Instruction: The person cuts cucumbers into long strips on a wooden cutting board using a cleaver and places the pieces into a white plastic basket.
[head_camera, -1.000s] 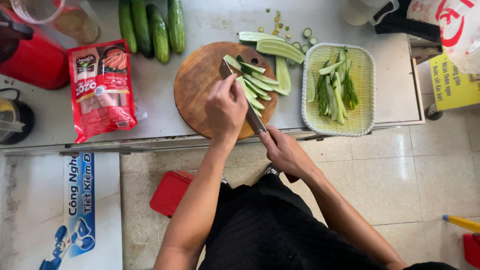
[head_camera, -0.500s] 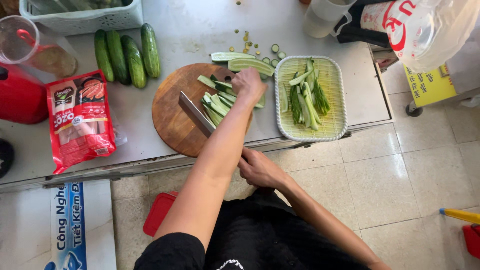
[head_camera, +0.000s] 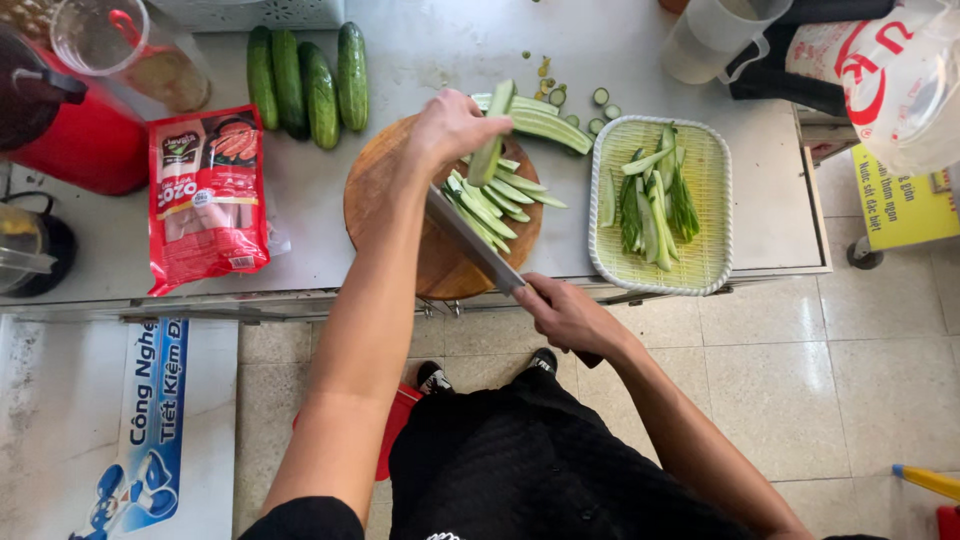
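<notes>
My left hand (head_camera: 452, 128) holds a long cucumber piece (head_camera: 491, 143) tilted above the round wooden cutting board (head_camera: 390, 195). My right hand (head_camera: 568, 315) grips the handle of a knife (head_camera: 472, 240), its blade lying across the board beside a pile of cucumber strips (head_camera: 490, 205). More halved cucumber lengths (head_camera: 545, 127) lie at the board's far edge. A pale green basket tray (head_camera: 708, 225) to the right holds cut cucumber sticks (head_camera: 652, 195).
Several whole cucumbers (head_camera: 305, 85) lie at the back left. A red sausage packet (head_camera: 205, 195), a red container (head_camera: 75, 140), a clear jug (head_camera: 125, 45), a white pitcher (head_camera: 715, 40) and plastic bags (head_camera: 890, 80) stand around. The counter edge runs just below the board.
My left hand has lifted a long cucumber piece off the pile at the board's far edge. The knife stays over the board, and the view has shifted.
</notes>
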